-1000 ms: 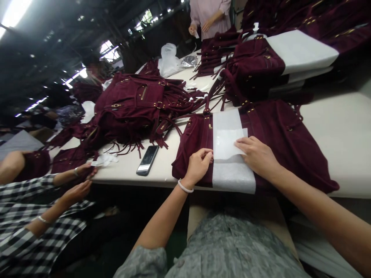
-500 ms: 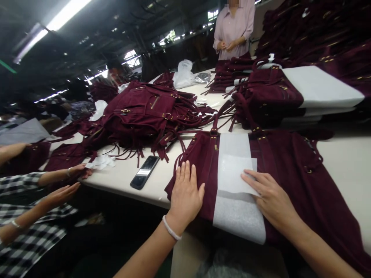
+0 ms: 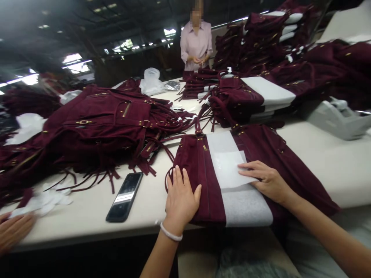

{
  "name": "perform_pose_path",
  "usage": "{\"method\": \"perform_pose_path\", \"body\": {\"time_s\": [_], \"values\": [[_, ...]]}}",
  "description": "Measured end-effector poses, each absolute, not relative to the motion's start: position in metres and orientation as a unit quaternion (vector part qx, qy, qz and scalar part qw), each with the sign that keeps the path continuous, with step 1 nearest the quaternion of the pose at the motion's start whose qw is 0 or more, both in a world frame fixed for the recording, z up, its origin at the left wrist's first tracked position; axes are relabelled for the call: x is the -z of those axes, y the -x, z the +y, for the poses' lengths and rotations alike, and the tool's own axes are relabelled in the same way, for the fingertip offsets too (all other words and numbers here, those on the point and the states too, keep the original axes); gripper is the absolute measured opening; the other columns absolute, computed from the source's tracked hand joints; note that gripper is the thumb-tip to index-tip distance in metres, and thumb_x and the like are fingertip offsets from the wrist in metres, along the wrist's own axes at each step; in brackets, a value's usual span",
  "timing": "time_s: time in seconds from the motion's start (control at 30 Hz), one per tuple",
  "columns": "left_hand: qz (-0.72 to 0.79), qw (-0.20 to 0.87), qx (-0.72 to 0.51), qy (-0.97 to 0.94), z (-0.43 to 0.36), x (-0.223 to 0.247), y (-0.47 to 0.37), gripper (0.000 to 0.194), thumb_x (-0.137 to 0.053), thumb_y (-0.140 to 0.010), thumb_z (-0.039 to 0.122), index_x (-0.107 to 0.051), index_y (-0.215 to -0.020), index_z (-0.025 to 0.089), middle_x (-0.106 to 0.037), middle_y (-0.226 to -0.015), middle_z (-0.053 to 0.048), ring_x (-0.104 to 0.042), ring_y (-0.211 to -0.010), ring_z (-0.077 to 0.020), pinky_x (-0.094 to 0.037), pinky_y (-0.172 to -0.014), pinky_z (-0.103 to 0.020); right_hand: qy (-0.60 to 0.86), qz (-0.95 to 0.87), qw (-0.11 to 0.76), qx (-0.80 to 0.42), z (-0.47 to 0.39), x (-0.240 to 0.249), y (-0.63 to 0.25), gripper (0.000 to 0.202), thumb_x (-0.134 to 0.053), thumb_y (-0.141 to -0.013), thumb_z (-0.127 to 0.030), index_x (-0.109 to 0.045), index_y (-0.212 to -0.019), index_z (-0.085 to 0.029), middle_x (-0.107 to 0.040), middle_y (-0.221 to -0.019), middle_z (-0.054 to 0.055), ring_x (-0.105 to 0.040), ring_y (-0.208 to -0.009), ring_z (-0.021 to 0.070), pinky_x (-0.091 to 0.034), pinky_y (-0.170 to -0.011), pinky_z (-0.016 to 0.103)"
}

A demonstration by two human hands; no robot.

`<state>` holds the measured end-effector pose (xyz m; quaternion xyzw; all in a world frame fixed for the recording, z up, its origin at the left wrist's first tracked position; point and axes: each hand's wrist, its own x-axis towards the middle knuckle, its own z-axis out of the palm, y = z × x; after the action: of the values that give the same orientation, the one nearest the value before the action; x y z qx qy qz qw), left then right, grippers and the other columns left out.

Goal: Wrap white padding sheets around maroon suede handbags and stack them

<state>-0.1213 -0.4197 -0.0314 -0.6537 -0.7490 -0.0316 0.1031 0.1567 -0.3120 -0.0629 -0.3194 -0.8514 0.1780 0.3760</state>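
A dark red bag (image 3: 208, 193) lies on the table with a white paper band (image 3: 246, 206) around its middle. My left hand (image 3: 182, 197) rests flat on the bag's left part, fingers spread, holding nothing. On the right, my right hand (image 3: 265, 179) pinches the right edge of a small white sheet (image 3: 228, 170), which lies over the band. The fingertips are on top of the sheet; the thumb is mostly hidden. Two straps rise from the bag's far edge.
A black phone (image 3: 124, 197) lies left of my left hand. Beyond it is a heap of dark red bags (image 3: 98, 123). A grey tape dispenser (image 3: 337, 117) stands at the right. A person (image 3: 196, 44) stands behind the table (image 3: 87, 222); another person's hand (image 3: 17, 231) is at the left edge.
The view has turned right, bringing the tape dispenser into sight and leaving only a hand of the person at left. My hands keep nearly the same places on the bag and sheet.
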Motion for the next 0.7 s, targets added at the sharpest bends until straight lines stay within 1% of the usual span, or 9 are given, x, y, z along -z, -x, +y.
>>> {"method": "perform_pose_path", "body": {"time_s": [0.07,0.13,0.2,0.23,0.37,0.47,0.57,0.63,0.7], "values": [[-0.704,0.122,0.057,0.697,-0.419,0.031,0.123,0.062,-0.050,-0.092,0.037,-0.041,-0.143,0.003,-0.030,-0.153,-0.025,-0.026,-0.144,-0.0371,-0.022,-0.116,-0.061,0.314,-0.849,0.381,-0.188,-0.314,0.060,-0.155,0.031,-0.057,-0.082,-0.010,-0.076,-0.100,-0.026,-0.071,-0.112,0.004,-0.062,-0.105,0.0218,-0.052,-0.095,0.042],[-0.660,0.121,0.083,0.737,-0.419,0.031,0.124,0.058,-0.048,-0.093,0.027,-0.037,-0.147,0.011,-0.029,-0.156,-0.017,-0.022,-0.146,-0.0324,-0.019,-0.118,-0.061,0.314,-0.843,0.385,-0.204,-0.315,0.058,-0.153,0.027,-0.058,-0.083,-0.011,-0.076,-0.097,-0.026,-0.071,-0.108,0.005,-0.062,-0.103,0.0209,-0.053,-0.092,0.041],[-0.629,0.112,0.112,0.761,-0.421,0.031,0.123,0.056,-0.045,-0.093,0.019,-0.036,-0.148,0.016,-0.033,-0.155,-0.011,-0.021,-0.147,-0.0295,-0.016,-0.119,-0.062,0.323,-0.836,0.388,-0.217,-0.315,0.056,-0.151,0.023,-0.060,-0.082,-0.012,-0.075,-0.093,-0.024,-0.071,-0.102,0.005,-0.063,-0.098,0.0201,-0.053,-0.089,0.040],[-0.624,0.108,0.131,0.762,-0.423,0.031,0.123,0.054,-0.044,-0.092,0.017,-0.039,-0.146,0.017,-0.037,-0.154,-0.010,-0.021,-0.147,-0.0296,-0.015,-0.119,-0.063,0.328,-0.832,0.388,-0.222,-0.315,0.055,-0.150,0.020,-0.060,-0.082,-0.013,-0.075,-0.090,-0.024,-0.070,-0.099,0.005,-0.063,-0.095,0.0197,-0.053,-0.087,0.039],[-0.638,0.121,0.209,0.731,-0.432,0.034,0.121,0.037,-0.047,-0.091,0.014,-0.063,-0.124,0.018,-0.050,-0.144,-0.009,-0.023,-0.145,-0.0351,-0.013,-0.116,-0.070,0.345,-0.821,0.386,-0.239,-0.314,0.054,-0.148,0.012,-0.063,-0.082,-0.019,-0.075,-0.084,-0.023,-0.068,-0.092,0.005,-0.063,-0.088,0.0184,-0.053,-0.081,0.036],[-0.654,0.152,0.241,0.701,-0.436,0.037,0.121,0.031,-0.047,-0.092,0.015,-0.067,-0.116,0.016,-0.047,-0.146,-0.011,-0.024,-0.145,-0.0349,-0.011,-0.117,-0.070,0.346,-0.817,0.391,-0.246,-0.313,0.055,-0.149,0.010,-0.065,-0.081,-0.022,-0.075,-0.082,-0.023,-0.067,-0.090,0.005,-0.062,-0.086,0.0181,-0.051,-0.080,0.035],[-0.672,0.151,0.259,0.677,-0.436,0.039,0.121,0.033,-0.047,-0.093,0.017,-0.063,-0.120,0.009,-0.043,-0.149,-0.016,-0.025,-0.145,-0.0331,-0.017,-0.119,-0.062,0.345,-0.811,0.397,-0.256,-0.313,0.056,-0.150,0.009,-0.068,-0.080,-0.024,-0.076,-0.080,-0.022,-0.065,-0.087,0.004,-0.062,-0.084,0.0175,-0.051,-0.078,0.033],[-0.686,0.129,0.256,0.669,-0.434,0.041,0.120,0.038,-0.047,-0.093,0.019,-0.057,-0.127,0.005,-0.040,-0.150,-0.019,-0.031,-0.143,-0.0318,-0.027,-0.119,-0.054,0.341,-0.808,0.400,-0.264,-0.314,0.057,-0.151,0.008,-0.069,-0.079,-0.026,-0.076,-0.080,-0.022,-0.064,-0.085,0.004,-0.061,-0.082,0.0170,-0.050,-0.076,0.032],[-0.699,0.104,0.245,0.664,-0.432,0.043,0.120,0.042,-0.046,-0.094,0.021,-0.053,-0.132,0.004,-0.040,-0.150,-0.019,-0.042,-0.137,-0.0301,-0.038,-0.114,-0.047,0.335,-0.807,0.402,-0.273,-0.314,0.058,-0.151,0.008,-0.069,-0.079,-0.026,-0.076,-0.080,-0.022,-0.063,-0.083,0.003,-0.061,-0.080,0.0166,-0.049,-0.074,0.031]]}}
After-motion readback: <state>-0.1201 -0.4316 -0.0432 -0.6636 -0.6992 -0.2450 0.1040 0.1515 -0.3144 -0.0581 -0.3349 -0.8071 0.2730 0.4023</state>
